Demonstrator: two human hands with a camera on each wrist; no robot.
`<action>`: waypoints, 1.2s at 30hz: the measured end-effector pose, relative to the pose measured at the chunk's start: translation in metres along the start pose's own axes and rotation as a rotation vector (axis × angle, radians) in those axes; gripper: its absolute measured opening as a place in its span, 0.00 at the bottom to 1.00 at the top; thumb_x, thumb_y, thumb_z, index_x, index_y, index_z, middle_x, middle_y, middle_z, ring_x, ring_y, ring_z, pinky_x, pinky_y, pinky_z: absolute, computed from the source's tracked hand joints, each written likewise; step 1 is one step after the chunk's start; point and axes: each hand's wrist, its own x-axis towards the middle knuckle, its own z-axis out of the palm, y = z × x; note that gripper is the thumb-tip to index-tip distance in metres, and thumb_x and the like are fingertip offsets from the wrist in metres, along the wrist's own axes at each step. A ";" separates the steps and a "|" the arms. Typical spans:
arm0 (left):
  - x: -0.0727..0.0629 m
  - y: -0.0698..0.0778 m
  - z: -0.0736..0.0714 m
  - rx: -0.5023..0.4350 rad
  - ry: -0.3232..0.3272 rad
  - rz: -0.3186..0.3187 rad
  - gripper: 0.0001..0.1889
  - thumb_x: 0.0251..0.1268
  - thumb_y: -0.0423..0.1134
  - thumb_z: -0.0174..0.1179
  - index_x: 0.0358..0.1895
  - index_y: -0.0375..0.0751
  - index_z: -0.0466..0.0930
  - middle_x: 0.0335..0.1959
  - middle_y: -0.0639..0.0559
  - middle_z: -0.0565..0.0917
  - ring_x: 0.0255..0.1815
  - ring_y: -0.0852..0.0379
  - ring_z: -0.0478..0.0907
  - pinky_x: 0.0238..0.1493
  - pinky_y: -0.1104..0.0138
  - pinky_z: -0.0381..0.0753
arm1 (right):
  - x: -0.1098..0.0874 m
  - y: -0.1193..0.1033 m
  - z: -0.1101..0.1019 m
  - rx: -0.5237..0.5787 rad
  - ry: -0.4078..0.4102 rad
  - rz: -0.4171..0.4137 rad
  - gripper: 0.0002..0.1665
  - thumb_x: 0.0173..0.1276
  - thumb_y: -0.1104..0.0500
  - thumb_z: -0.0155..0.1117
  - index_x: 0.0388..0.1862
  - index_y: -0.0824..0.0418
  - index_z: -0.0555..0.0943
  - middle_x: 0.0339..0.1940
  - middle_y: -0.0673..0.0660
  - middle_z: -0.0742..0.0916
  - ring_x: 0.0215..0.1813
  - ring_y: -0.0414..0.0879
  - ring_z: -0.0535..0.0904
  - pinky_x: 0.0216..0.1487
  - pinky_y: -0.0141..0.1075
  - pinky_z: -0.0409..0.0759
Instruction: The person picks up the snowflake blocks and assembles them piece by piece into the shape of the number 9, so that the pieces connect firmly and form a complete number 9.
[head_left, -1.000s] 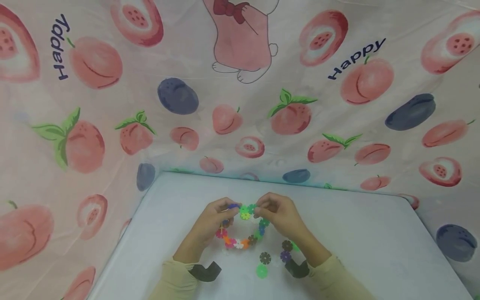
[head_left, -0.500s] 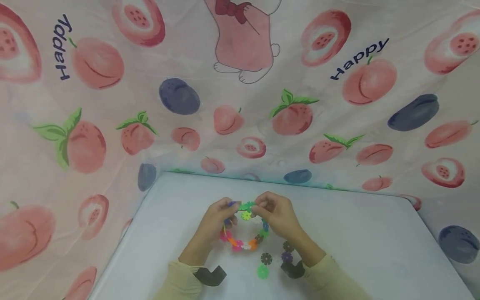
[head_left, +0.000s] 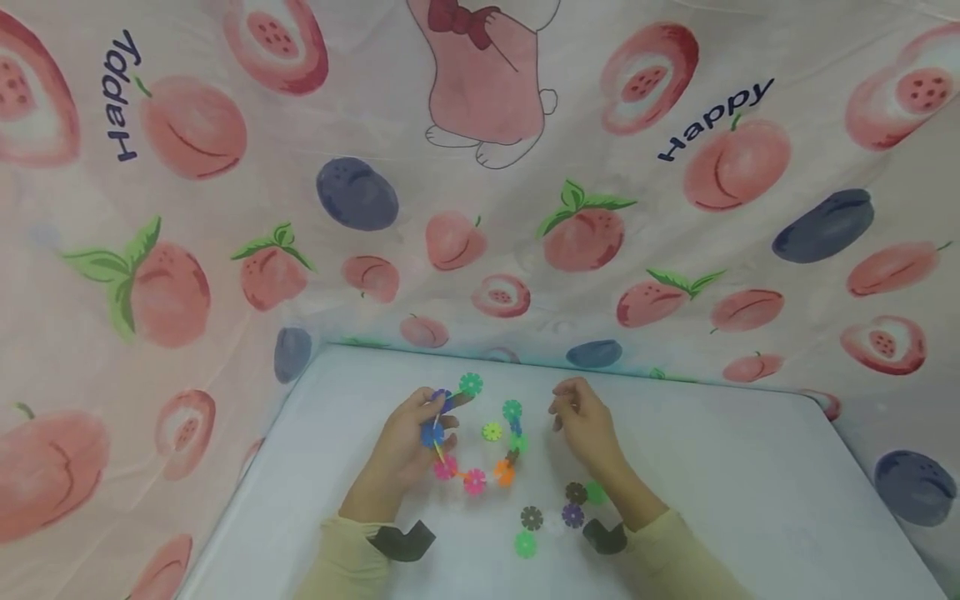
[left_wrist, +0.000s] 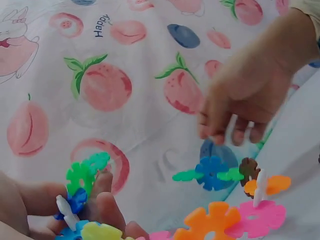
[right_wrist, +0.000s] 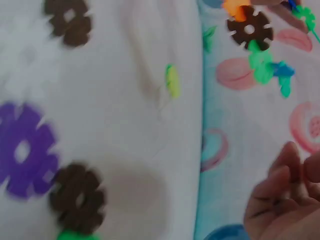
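Observation:
My left hand (head_left: pixel 401 446) pinches a chain of interlocking snowflake discs near a blue disc (head_left: pixel 432 434). The chain hangs in an open U, with one green end disc (head_left: pixel 470 384) above my left fingers and another green end disc (head_left: pixel 512 411) on the right. Pink discs (head_left: pixel 474 481) and an orange disc (head_left: pixel 504 473) form its lower curve. In the left wrist view, white and yellow discs (left_wrist: pixel 101 232) also show beside my fingers. My right hand (head_left: pixel 588 417) is raised to the right of the chain, fingers loosely bent, holding nothing.
A loose yellow disc (head_left: pixel 491 431) lies on the white table (head_left: pixel 750 483) within the U. Nearer the front are brown (head_left: pixel 532 517), green (head_left: pixel 525 544) and purple discs (head_left: pixel 572 515). A fruit-printed cloth (head_left: pixel 480 192) rises behind and beside the table.
Earlier both hands held the chain as a ring at the far side. My right hand has let go and drawn right; the chain now gapes at the top, its left end tilted up.

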 end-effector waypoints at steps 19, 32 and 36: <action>-0.001 0.005 -0.001 0.055 -0.095 -0.030 0.33 0.69 0.25 0.40 0.77 0.48 0.64 0.64 0.40 0.76 0.44 0.53 0.76 0.59 0.43 0.82 | -0.024 0.041 0.018 -0.403 -0.742 -0.195 0.14 0.53 0.57 0.82 0.31 0.40 0.86 0.35 0.38 0.84 0.41 0.36 0.76 0.47 0.34 0.78; -0.003 0.004 0.000 0.055 -0.260 -0.077 0.23 0.75 0.33 0.42 0.71 0.37 0.62 0.51 0.49 0.71 0.27 0.61 0.61 0.30 0.71 0.69 | -0.003 0.035 -0.004 -0.348 -0.401 -0.114 0.07 0.66 0.56 0.73 0.36 0.41 0.86 0.37 0.37 0.89 0.42 0.39 0.84 0.45 0.39 0.85; -0.002 0.000 0.000 0.142 -0.264 -0.067 0.16 0.82 0.44 0.46 0.63 0.41 0.68 0.48 0.51 0.73 0.26 0.62 0.61 0.29 0.73 0.69 | 0.001 0.018 -0.013 -0.251 -0.170 -0.168 0.05 0.66 0.56 0.74 0.37 0.43 0.88 0.38 0.40 0.89 0.42 0.38 0.84 0.43 0.36 0.84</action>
